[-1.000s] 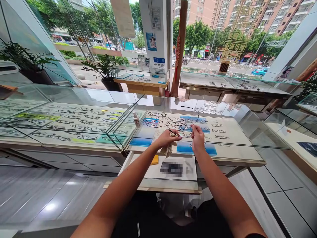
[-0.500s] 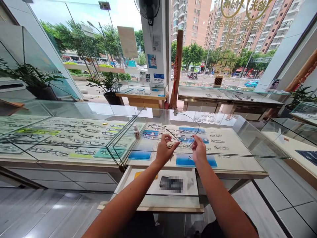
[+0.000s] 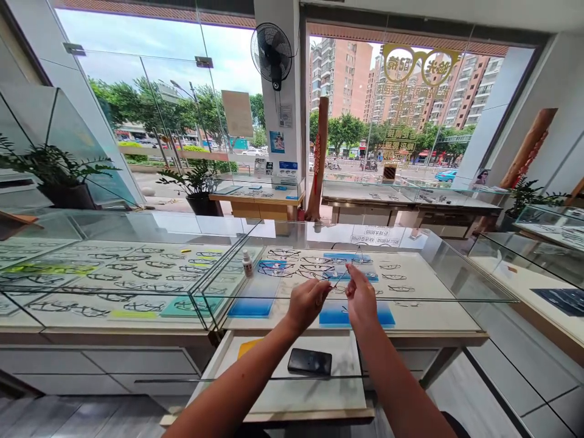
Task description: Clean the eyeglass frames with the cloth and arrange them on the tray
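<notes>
Both my hands are raised over the glass display case [image 3: 410, 298]. My left hand [image 3: 306, 307] is closed in a pinch on one side of a thin-rimmed pair of glasses [image 3: 341, 275]. My right hand [image 3: 362, 298] pinches the other side, fingers together. The frame is very thin and only partly visible between my fingertips. Under the glass lie rows of spectacle frames [image 3: 301, 267] on white and blue pads.
A pulled-out drawer [image 3: 274, 395] below my arms holds a black phone [image 3: 310, 362] and a yellow item [image 3: 249, 347]. A small white bottle [image 3: 247, 263] stands inside the case. More glass counters lie left, right and beyond; potted plants [image 3: 55, 173] and a wall fan [image 3: 272, 52] stand behind.
My view has tilted upward. The hands have come closer together with the glasses, and the cloth seen in my left hand earlier no longer shows.
</notes>
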Demonstrator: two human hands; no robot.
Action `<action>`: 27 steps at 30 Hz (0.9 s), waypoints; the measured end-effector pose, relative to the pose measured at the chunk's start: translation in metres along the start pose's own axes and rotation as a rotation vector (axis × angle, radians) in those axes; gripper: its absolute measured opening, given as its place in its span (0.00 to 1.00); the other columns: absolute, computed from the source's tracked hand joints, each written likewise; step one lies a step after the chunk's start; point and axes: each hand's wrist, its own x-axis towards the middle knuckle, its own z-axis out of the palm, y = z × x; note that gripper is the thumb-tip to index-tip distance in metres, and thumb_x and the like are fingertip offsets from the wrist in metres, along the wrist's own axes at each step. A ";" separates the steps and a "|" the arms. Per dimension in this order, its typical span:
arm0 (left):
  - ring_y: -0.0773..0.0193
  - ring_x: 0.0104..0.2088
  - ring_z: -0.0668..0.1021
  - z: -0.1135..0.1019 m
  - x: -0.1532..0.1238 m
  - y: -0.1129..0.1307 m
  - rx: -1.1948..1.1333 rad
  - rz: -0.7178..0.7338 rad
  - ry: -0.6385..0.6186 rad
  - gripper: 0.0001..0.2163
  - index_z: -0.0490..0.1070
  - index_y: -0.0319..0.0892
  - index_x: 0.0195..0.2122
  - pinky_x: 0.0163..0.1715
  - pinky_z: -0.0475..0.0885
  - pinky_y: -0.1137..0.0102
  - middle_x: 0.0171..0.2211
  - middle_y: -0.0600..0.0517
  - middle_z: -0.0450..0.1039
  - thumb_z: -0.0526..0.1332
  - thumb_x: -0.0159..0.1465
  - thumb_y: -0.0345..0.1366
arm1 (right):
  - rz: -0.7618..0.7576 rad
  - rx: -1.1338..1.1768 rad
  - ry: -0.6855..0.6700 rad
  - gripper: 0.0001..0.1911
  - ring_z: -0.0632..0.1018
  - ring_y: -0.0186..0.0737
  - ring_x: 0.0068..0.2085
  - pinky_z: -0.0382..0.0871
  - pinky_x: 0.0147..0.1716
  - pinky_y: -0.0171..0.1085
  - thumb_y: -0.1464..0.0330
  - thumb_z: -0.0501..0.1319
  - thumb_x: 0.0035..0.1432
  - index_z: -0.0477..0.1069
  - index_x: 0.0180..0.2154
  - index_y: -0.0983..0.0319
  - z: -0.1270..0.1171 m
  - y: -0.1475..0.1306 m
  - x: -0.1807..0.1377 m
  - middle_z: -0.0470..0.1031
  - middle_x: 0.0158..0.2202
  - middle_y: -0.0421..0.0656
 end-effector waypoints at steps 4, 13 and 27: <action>0.59 0.30 0.80 0.000 -0.003 -0.004 -0.024 0.011 0.110 0.08 0.74 0.47 0.40 0.33 0.70 0.68 0.31 0.47 0.79 0.57 0.73 0.39 | -0.030 -0.075 -0.071 0.22 0.57 0.33 0.25 0.53 0.26 0.39 0.49 0.73 0.54 0.87 0.43 0.56 -0.003 -0.004 -0.015 0.69 0.25 0.38; 0.58 0.27 0.79 -0.007 0.003 -0.005 -0.098 -0.276 0.152 0.08 0.66 0.48 0.38 0.32 0.67 0.67 0.26 0.53 0.75 0.54 0.73 0.43 | -0.150 -0.451 -0.297 0.28 0.71 0.42 0.32 0.68 0.35 0.41 0.51 0.66 0.64 0.82 0.60 0.55 -0.016 -0.015 -0.046 0.74 0.30 0.40; 0.56 0.29 0.78 -0.011 0.006 -0.005 -0.086 -0.303 0.076 0.08 0.69 0.48 0.36 0.34 0.64 0.67 0.27 0.51 0.76 0.57 0.72 0.43 | -0.272 -0.907 -0.334 0.22 0.80 0.50 0.33 0.70 0.40 0.45 0.52 0.62 0.68 0.84 0.54 0.54 -0.017 -0.022 -0.083 0.83 0.34 0.46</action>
